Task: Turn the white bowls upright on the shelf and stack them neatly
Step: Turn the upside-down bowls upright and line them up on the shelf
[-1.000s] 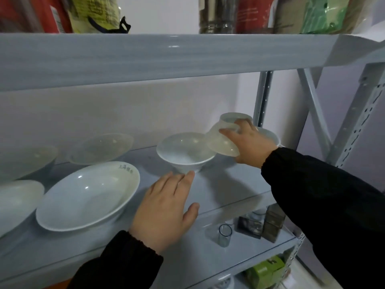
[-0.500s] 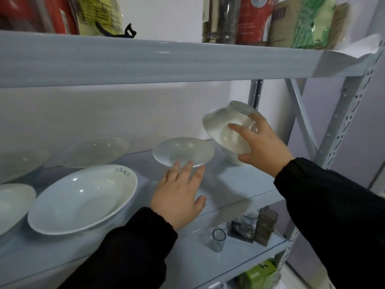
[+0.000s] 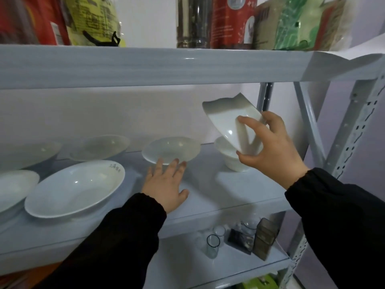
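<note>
My right hand [image 3: 268, 149] grips a white bowl [image 3: 227, 119] by its foot and holds it tilted in the air, rim toward the upper left. Directly beneath it another white bowl [image 3: 229, 158] stands on the grey shelf [image 3: 218, 184], partly hidden by the held bowl and my hand. An upright white bowl [image 3: 171, 150] stands in the middle of the shelf. My left hand [image 3: 165, 184] lies flat on the shelf with straight fingers, fingertips at that bowl's base.
Wide white plates [image 3: 75, 187] and shallow dishes [image 3: 100, 147] fill the shelf's left part. The upper shelf edge [image 3: 166, 65] hangs low above the held bowl. A metal upright [image 3: 352, 126] stands at right. Glasses [image 3: 212, 245] and small boxes sit on the lower shelf.
My right hand has lifted the bowl off the one beneath and turned it from upside down toward upright. My left hand slid forward to the middle bowl's base.
</note>
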The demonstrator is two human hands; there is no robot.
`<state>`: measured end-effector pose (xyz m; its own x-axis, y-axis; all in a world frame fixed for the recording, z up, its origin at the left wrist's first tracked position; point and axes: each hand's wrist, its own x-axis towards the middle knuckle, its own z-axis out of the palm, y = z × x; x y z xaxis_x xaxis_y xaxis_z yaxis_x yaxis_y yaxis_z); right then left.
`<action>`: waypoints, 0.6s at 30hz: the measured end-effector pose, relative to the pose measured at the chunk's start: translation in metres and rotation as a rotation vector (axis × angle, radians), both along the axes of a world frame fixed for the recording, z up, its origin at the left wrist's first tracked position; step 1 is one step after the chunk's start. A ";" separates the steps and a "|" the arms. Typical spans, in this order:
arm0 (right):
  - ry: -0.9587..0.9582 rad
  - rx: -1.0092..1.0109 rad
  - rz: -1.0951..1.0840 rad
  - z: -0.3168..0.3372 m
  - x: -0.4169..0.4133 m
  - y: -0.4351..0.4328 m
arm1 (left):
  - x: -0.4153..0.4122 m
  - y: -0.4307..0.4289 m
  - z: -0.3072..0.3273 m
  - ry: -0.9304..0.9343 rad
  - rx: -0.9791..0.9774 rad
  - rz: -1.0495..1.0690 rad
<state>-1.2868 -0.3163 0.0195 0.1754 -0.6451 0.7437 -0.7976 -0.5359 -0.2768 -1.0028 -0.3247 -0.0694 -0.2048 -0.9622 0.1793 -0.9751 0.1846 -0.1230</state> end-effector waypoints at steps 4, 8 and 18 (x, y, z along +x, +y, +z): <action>0.027 -0.013 0.042 -0.005 -0.002 -0.005 | 0.013 -0.022 0.004 0.012 0.039 0.098; 0.021 -0.032 0.071 -0.008 0.001 -0.009 | 0.021 -0.035 0.007 0.030 0.087 0.175; -0.297 0.136 0.256 -0.018 0.020 -0.004 | 0.013 0.015 0.033 0.232 -0.181 0.077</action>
<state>-1.2672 -0.3206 0.0018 0.1335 -0.7047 0.6968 -0.5180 -0.6491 -0.5572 -0.9898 -0.3099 -0.0360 -0.0657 -0.9214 0.3829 -0.9913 0.1041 0.0803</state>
